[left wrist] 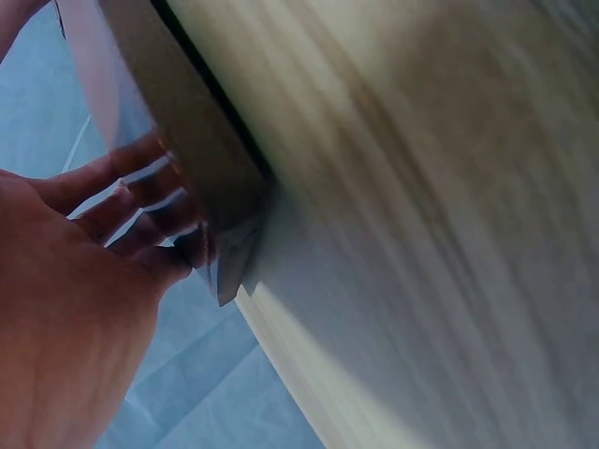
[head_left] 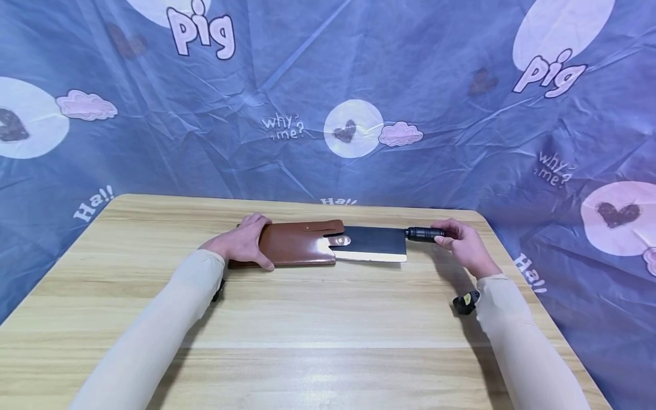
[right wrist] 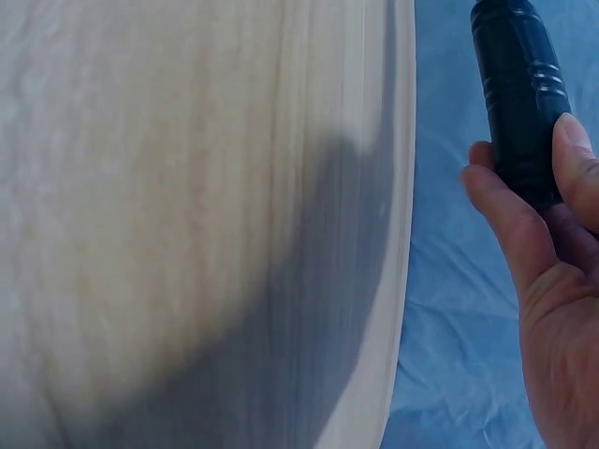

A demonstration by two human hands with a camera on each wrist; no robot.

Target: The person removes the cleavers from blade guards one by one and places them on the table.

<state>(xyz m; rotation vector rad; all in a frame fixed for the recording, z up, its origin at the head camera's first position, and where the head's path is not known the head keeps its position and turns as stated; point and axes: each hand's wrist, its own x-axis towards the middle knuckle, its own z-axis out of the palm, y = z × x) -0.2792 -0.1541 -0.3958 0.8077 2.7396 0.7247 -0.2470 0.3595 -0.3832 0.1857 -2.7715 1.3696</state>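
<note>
A cleaver (head_left: 377,239) with a dark blade, a bright cutting edge and a black ribbed handle (right wrist: 519,94) lies partly inside a brown leather sheath (head_left: 299,245). The front part of the blade is hidden in the sheath. My left hand (head_left: 243,242) holds the sheath's left end, with the thumb along its near edge and the fingers toward its far side. In the left wrist view, the fingers of that hand (left wrist: 84,281) lie against the sheath (left wrist: 178,103). My right hand (head_left: 463,245) pinches the butt of the handle between thumb and fingers.
The sheath has a snap strap (head_left: 339,241) at its mouth, beside the blade. Everything rests on or over a light wooden table (head_left: 307,319) with rounded back corners. A blue printed cloth (head_left: 307,74) hangs behind and around the table.
</note>
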